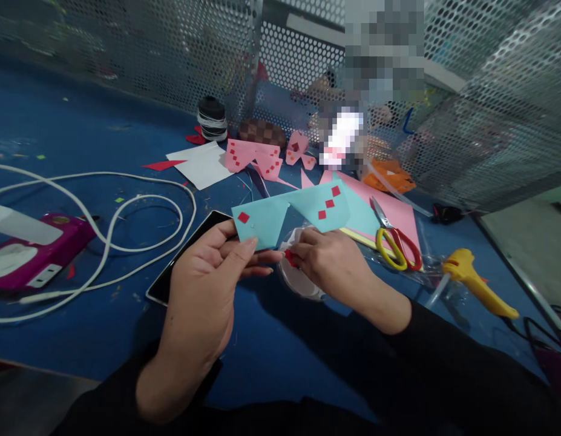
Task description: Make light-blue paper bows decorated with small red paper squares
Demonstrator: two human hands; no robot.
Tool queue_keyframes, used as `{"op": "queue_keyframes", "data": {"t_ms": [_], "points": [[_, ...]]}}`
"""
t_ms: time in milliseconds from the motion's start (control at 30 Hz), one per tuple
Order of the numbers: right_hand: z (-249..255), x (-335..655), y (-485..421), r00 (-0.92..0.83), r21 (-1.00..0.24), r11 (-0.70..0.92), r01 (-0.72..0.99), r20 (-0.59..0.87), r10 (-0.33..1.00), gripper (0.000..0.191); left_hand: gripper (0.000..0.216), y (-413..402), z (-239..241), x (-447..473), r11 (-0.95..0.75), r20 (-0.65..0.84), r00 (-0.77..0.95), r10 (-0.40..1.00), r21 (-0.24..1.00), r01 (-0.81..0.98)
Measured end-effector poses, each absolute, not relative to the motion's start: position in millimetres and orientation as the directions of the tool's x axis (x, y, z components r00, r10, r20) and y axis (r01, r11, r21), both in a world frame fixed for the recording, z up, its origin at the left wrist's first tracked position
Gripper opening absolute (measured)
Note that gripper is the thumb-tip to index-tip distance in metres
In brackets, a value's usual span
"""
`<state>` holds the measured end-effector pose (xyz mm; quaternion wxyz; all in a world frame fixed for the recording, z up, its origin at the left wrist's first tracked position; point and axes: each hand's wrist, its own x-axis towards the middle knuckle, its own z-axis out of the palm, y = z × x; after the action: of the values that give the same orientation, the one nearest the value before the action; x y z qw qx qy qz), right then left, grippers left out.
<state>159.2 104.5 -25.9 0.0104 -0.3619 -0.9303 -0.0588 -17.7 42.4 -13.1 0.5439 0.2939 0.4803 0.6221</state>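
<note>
A folded light-blue paper cutout [264, 221] with small red diamonds stuck on both wings is gripped between the thumb and fingers of my left hand [212, 272]. The left wing shows one diamond, the right wing several in a slanting row. My right hand [328, 257] is closed just below the right wing, its fingertips pinched at a small red paper piece [290, 258]. Under those fingers stands a round whitish container [302, 284], partly hidden by the hand. A dark flat tablet-like device [164, 280] with a pale edge lies behind my left hand.
Red-and-yellow scissors [396, 239] rest on pink paper [405, 212] at right, near a yellow glue gun [477, 281]. Pink cutouts [253, 158], white paper [203, 163] and a thread spool [212, 118] lie at the back. A white cable [110, 242] loops at left beside a magenta device [66, 242].
</note>
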Motion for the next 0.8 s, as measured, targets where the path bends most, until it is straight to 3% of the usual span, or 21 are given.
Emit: {"op": "queue_keyframes", "data": {"t_ms": [800], "points": [[-25.7, 155.4, 105.8, -0.733, 0.114, 0.727, 0.677, 0.014, 0.680, 0.021, 0.015, 42.8, -12.1, -17.9, 0.042, -0.145, -0.245, 0.958, 0.923, -0.382]]}}
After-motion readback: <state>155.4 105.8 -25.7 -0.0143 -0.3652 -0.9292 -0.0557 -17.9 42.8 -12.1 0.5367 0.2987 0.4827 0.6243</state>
